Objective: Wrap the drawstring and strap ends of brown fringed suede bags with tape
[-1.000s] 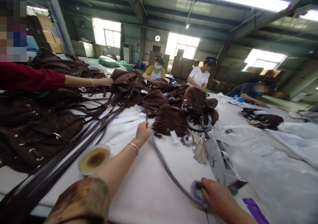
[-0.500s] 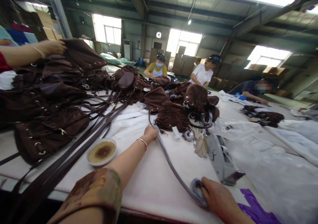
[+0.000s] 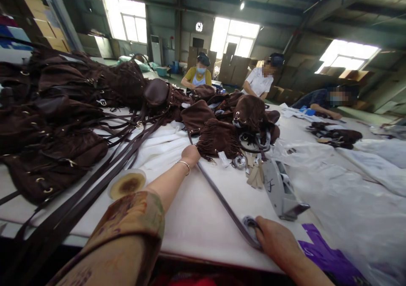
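A dark brown bag with a fringed front lies on the white table ahead of me. From beside it a long strap, greyish along its length, runs taut toward me. My left hand is closed around the strap's far part, close to the fringe. At the near end the strap winds into a grey coil, which my right hand grips from the right. What the coil is wrapped in is too blurred to tell. Tan paper-like tags and a grey tape dispenser sit between the bag and my right hand.
Brown bags with long straps are heaped on the left. A round dish of yellowish contents stands beside my left forearm. Clear plastic sheets and a purple printed bag cover the right. Several people work across the table.
Both hands still hold the strap, which is now straighter and tauter between them. The co-worker's hand that held a bag flap at left has gone from view. The view has shifted slightly.
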Demonstrator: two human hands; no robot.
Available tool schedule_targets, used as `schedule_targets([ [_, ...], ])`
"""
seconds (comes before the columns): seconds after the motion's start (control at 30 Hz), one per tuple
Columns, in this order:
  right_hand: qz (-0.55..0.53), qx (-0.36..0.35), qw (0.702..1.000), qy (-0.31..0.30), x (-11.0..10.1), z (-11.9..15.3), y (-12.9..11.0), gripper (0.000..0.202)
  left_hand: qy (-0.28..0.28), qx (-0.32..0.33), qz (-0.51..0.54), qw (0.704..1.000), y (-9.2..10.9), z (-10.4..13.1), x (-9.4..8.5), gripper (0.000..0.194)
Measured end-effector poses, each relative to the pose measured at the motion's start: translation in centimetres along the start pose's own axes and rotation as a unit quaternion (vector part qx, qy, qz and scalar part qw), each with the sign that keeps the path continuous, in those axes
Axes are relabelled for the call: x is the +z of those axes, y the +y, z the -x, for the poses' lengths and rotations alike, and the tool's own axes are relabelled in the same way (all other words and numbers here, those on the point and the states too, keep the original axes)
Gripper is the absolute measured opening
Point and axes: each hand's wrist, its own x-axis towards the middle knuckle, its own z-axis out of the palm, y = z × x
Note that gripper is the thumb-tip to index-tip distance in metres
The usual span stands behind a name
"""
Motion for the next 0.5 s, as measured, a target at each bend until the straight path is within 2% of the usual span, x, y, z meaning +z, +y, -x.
schedule_targets([
  [0.13,0.005,0.005,1.0,-0.01,-0.4,0.0,-0.2,0.019,-0.006,-0.045,0.117,0.992,-0.4,0.4,0.6,0.018],
  [0.23,0.009,0.008,1.0,-0.013,-0.7,0.0,-0.4,0.019,-0.041,-0.084,0.227,0.969,-0.8,2.0,1.5,0.016],
  [0.37,0.004,0.01,1.0,-0.012,-0.9,0.1,-0.4,0.019,-0.115,-0.123,0.377,0.911,-1.4,6.1,2.6,0.01],
  [0.5,0.003,0.01,1.0,-0.004,-0.7,0.2,-0.3,0.018,-0.187,-0.143,0.473,0.849,-1.8,10.3,3.0,0.005],
])
